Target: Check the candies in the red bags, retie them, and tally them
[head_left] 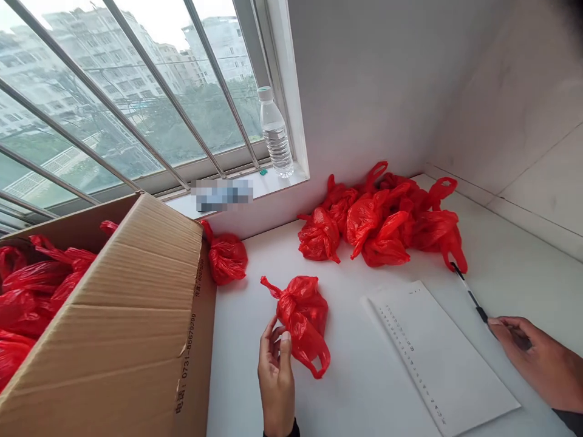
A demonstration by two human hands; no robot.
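A knotted red plastic bag (303,312) lies on the white table in front of me. My left hand (277,370) is at its near left side, thumb and fingers curved but apart. The fingertips are at the bag's edge; whether they touch it I cannot tell. My right hand (531,349) pinches a black-and-clear pen (471,297) by one end, its other end pointing away toward the bag pile. To the left of the pen lies a pad of white paper (446,364) with a column of small handwritten marks down its left side.
A pile of knotted red bags (382,218) sits against the back wall. Another red bag (226,258) rests beside an open cardboard box (150,291) holding several more. A water bottle (276,136) and a blurred item (223,194) stand on the sill by the barred window.
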